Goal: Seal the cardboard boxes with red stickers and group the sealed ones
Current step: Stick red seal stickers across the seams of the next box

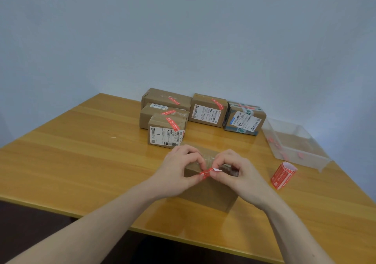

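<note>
A plain cardboard box (207, 192) stands on the wooden table (81, 157) in front of me. Above its top, my left hand (179, 168) and my right hand (234, 170) both pinch a red sticker (206, 173); a white strip of backing shows at its right end. Behind it, several cardboard boxes with red stickers stand grouped: a labelled one (165, 133) nearest, two more (162, 105) behind it, one (207, 110) to the right, and a box with green-printed tape (244, 119) furthest right.
A roll of red stickers (282, 175) lies on the table to the right of my hands. A clear plastic tray (295, 145) with red scraps sits at the right edge. A pale wall stands behind the table.
</note>
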